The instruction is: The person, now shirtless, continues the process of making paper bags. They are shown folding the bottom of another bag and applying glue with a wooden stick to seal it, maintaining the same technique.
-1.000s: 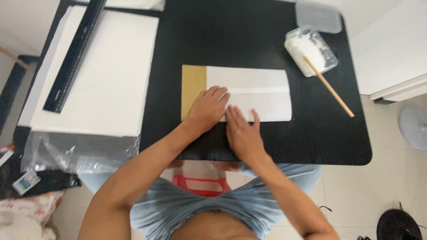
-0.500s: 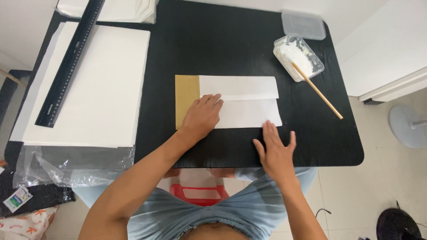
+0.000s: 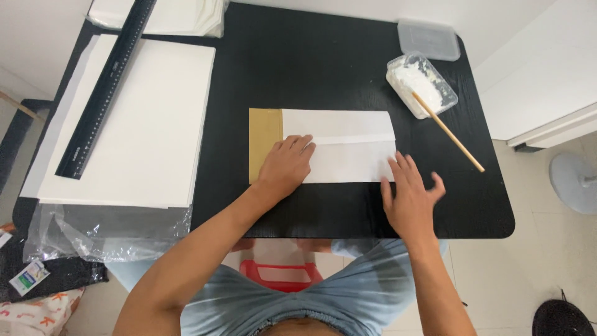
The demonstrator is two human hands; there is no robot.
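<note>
On the black table (image 3: 348, 68), left hand (image 3: 287, 163) flat, still pinning the folded sheet (image 3: 339, 146); right hand (image 3: 407, 196) open, now slid to the sheet's right edge, holding nothing; crease seemingly smoothed end to end.

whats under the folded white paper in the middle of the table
A brown card sticks out from under the white paper at its left end, on the black table. How far the card runs beneath is hidden by the paper and the left hand. The right hand touches its right edge.

tabletop (image 3: 336, 68): black | folded paper (image 3: 348, 146): white | card (image 3: 264, 143): tan-brown | ruler (image 3: 102, 93): black, white marks | tub (image 3: 421, 85): clear, white paste | stick (image 3: 449, 132): pale wood
</note>
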